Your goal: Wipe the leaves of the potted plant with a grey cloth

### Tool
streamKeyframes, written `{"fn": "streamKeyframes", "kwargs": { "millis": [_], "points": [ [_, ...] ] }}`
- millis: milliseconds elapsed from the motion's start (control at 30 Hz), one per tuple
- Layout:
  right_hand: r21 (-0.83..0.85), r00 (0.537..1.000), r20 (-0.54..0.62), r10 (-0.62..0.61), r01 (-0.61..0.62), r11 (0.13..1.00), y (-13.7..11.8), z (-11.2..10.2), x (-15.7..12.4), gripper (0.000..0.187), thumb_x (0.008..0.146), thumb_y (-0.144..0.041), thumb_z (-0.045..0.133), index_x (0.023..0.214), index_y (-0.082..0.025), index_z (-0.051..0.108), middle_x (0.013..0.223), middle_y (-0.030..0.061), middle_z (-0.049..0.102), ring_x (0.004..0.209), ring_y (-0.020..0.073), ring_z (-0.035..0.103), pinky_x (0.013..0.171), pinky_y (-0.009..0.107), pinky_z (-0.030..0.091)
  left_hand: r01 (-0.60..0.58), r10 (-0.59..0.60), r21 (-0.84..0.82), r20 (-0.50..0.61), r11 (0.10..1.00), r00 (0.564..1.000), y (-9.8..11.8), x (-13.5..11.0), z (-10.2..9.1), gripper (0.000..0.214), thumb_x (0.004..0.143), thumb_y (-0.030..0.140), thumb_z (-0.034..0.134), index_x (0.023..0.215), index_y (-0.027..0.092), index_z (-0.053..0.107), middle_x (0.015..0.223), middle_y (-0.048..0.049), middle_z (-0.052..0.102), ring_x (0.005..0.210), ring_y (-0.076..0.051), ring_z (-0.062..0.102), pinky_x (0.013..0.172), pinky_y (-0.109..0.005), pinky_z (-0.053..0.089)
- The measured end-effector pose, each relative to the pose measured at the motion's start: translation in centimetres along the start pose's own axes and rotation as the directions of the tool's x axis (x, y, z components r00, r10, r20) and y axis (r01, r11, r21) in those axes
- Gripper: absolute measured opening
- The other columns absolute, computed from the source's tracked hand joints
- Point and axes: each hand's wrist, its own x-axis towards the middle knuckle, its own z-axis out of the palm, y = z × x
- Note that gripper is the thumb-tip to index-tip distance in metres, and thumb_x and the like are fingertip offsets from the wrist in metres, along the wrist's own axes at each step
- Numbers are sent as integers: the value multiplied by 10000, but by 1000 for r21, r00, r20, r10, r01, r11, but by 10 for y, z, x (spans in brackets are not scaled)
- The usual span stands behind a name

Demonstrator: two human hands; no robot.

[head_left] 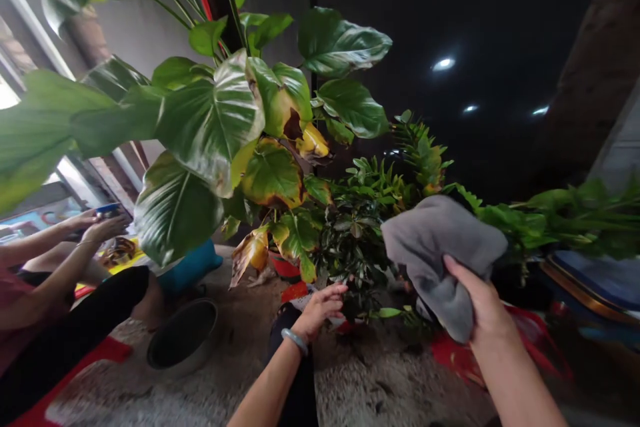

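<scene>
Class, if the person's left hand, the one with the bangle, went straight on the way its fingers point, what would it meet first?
Most likely the dark, small-leaved plant, just ahead of the left hand; depth is unclear in this single view, so they may already be touching.

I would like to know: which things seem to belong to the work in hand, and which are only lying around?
Seemingly in the work:
grey cloth, held in the right hand
dark-leaved plant, close to the left hand; contact unclear

Seemingly just lying about:
round basin, on the ground
blue object, partly behind big leaves
</scene>
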Motion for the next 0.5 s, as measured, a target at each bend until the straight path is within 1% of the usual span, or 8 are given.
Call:
{"fn": "streamKeyframes", "kwargs": {
  "millis": [33,100,167,233,300,333,400,500],
  "points": [
    [17,1000,-5,2,-2,1000,-2,9,4,484,494,-281,849,959,-213,733,942,59,808,1082,332,703,920,446,585,5,-5,-46,6,999,1000,-2,0,-3,415,519,205,839,931,185,791,968,-77,696,855,-213,611,761,-333,484],
    [-4,987,7,160,-160,987,14,15,3,364,502,-261,828,848,-196,735,869,84,808,1014,355,727,866,473,603,24,-25,-111,-12,994,1000,-7,2,-7,443,472,216,871,907,181,789,925,-76,700,828,-198,615,720,-305,479],
    [-84,912,27,409,-406,910,48,5,-12,285,498,-276,830,745,-176,728,761,113,796,911,395,748,789,521,616,51,-56,-143,-31,988,998,-13,6,-11,425,431,212,882,842,174,780,893,-71,707,791,-190,625,693,-293,471],
    [-176,842,84,533,-514,839,85,-16,-34,339,498,-336,848,756,-140,748,741,140,789,910,413,746,785,524,612,73,-78,-157,-30,985,996,-17,11,-13,403,417,210,880,801,168,767,855,-60,710,720,-167,619,673,-285,460],
    [-221,852,118,511,-479,850,105,-36,-51,434,502,-395,866,823,-121,763,758,139,793,906,411,747,794,512,609,71,-72,-186,1,980,997,-20,15,-14,392,419,220,880,789,168,760,813,-46,707,662,-146,602,659,-280,453],
    [-240,870,111,480,-446,862,106,-42,-55,479,491,-407,877,856,-117,765,760,134,794,894,409,749,795,509,608,63,-59,-206,22,977,998,-21,16,-15,380,423,230,883,777,167,757,792,-41,703,644,-140,595,657,-280,452],
    [-252,922,80,378,-349,903,89,-42,-51,557,481,-398,890,949,-127,758,789,113,801,888,395,751,811,504,607,47,-30,-229,76,972,997,-23,18,-15,352,452,256,884,763,162,748,757,-41,694,638,-144,593,669,-291,457],
    [-154,991,38,125,-118,981,44,-19,-24,648,510,-355,869,1119,-192,716,916,70,812,958,355,742,870,491,600,64,-43,-211,104,975,994,-27,20,-14,381,505,262,865,854,166,746,637,-21,647,646,-168,602,690,-311,460]
  ]
}}
